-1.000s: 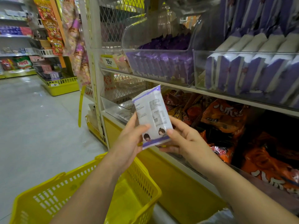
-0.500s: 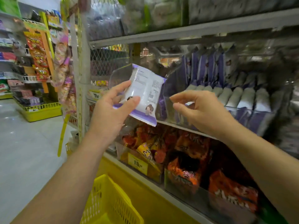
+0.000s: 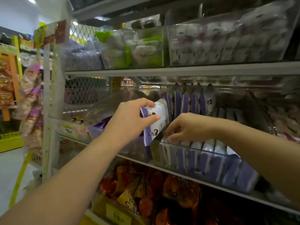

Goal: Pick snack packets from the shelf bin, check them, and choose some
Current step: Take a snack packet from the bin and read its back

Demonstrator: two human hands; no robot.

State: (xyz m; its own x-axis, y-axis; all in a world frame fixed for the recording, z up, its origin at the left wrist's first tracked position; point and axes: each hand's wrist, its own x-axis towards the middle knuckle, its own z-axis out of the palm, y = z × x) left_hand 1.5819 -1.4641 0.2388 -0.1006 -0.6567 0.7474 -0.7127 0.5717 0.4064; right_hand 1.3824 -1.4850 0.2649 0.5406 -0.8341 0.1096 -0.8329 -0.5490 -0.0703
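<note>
The left hand [image 3: 129, 122] holds one snack packet [image 3: 156, 127]: a flat, glossy pillow pack, white with purple bands at its ends and small dark cartoon figures printed on it. The grip is narrow, with the thumb across the face, the fingers over the top edge and the packet tilted. The packet sits at the left end of the clear plastic bin [image 3: 203, 151] on the middle shelf, just above its rim.

The right hand [image 3: 191, 125] reaches into the same bin, just beside the held packet. Its fingers curl down onto the top edges of the packets in the bin [image 3: 211, 163]. I cannot tell whether this grip pinches one or only rests on them. Those packets stand on edge in a tight row, too blurred to count. At least five more purple-and-white packs [image 3: 194, 101] stand upright further back.

The grey metal shelf [image 3: 178, 72] above carries clear bins. One holds green-and-white packs [image 3: 142, 49], another pale round sweets [image 3: 227, 43] in clear wrap. Below the middle shelf lie crinkled orange and red bags [image 3: 162, 192].
</note>
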